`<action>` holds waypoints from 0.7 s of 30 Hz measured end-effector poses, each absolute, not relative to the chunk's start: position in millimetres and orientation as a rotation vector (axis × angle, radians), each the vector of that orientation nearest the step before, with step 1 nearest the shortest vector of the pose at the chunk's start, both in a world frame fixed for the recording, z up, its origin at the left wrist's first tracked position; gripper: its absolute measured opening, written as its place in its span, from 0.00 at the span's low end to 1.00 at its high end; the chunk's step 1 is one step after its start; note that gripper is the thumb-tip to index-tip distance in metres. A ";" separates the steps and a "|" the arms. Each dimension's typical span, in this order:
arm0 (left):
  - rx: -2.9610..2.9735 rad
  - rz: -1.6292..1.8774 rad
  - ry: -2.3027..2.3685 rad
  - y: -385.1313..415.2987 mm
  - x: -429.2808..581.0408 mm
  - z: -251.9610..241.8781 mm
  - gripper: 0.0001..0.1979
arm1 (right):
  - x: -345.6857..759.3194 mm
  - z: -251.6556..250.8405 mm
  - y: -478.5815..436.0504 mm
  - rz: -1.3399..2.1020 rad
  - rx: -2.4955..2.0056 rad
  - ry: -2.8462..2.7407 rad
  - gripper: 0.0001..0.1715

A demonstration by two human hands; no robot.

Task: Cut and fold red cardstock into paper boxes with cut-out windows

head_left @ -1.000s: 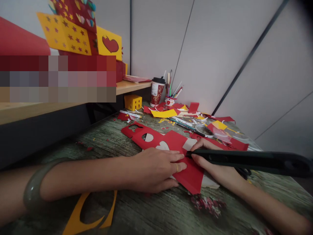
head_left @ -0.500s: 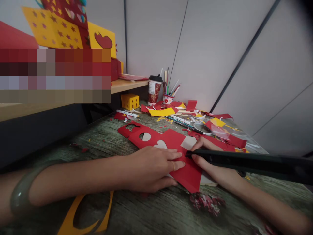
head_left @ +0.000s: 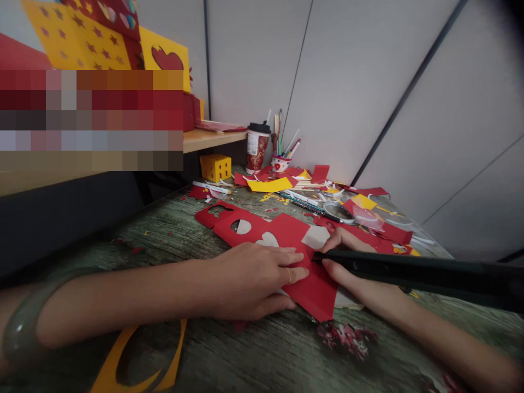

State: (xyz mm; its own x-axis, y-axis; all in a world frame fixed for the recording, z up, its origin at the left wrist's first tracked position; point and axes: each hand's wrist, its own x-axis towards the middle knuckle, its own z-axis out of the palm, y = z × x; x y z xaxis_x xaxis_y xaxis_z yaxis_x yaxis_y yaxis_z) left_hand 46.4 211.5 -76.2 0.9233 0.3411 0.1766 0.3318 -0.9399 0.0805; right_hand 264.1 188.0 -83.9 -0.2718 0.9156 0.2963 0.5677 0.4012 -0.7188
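Note:
A red paper sheet (head_left: 313, 286) with cut-out shapes, one of them a heart (head_left: 268, 238), lies over a whitish pad (head_left: 347, 300) on the table. Pressed flat on the sheet is my left hand (head_left: 257, 281), fingers stretched out, with a ring on one finger. My right hand (head_left: 341, 259) pinches the narrow end of a long black tool (head_left: 413, 273) that looks like a craft knife. Its tip meets the red paper just beyond my left fingertips; the blade itself is too small to make out. The tool's body runs off to the right edge.
Red and yellow paper scraps (head_left: 268, 185), pens (head_left: 305, 197) and a roll of tape (head_left: 339, 212) lie behind the sheet. Farther back stand a lidded cup (head_left: 257, 148), a pen holder (head_left: 281, 163) and a yellow paper box (head_left: 215, 167). A cut yellow sheet (head_left: 108, 363) lies in front.
The view has shifted slightly, so the background and my left forearm sit a little farther left. Both hands and the black tool stay nearly in place on the red paper.

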 end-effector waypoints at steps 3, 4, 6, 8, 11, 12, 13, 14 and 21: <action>3.038 0.285 0.530 211.8 46.4 -76.1 0.22 | 264.5 -82.6 188.0 0.646 -1.267 -1.972 0.05; 3.041 0.283 0.527 211.9 46.3 -76.2 0.23 | 264.9 -82.5 188.0 0.644 -1.268 -1.971 0.05; 3.043 0.285 0.527 212.1 46.2 -76.2 0.23 | 265.6 -82.8 187.7 0.637 -1.266 -1.970 0.05; 3.042 0.278 0.528 212.3 46.1 -76.2 0.23 | 266.1 -83.1 186.9 0.631 -1.261 -1.973 0.05; 3.042 0.269 0.535 212.9 46.1 -76.3 0.23 | 266.1 -82.8 185.6 0.632 -1.267 -1.982 0.05; 3.044 0.270 0.534 213.1 46.2 -76.4 0.23 | 266.0 -82.4 185.3 0.632 -1.273 -1.979 0.05; 3.046 0.275 0.534 213.4 46.3 -76.6 0.23 | 265.9 -82.0 185.1 0.628 -1.278 -1.976 0.06; 3.049 0.283 0.533 213.6 46.5 -76.7 0.23 | 265.8 -81.6 185.1 0.624 -1.282 -1.976 0.05; 3.056 0.288 0.528 213.8 47.2 -77.4 0.22 | 264.9 -81.1 186.7 0.545 -1.317 -2.006 0.05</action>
State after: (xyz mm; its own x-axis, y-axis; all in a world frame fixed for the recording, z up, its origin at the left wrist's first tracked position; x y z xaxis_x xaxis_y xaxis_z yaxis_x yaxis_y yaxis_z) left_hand 47.2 213.8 -77.4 0.9254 0.3353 0.1769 0.3303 -0.9421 0.0580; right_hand 264.9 186.7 -81.1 -0.2679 0.9147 0.3025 0.6357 0.4037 -0.6579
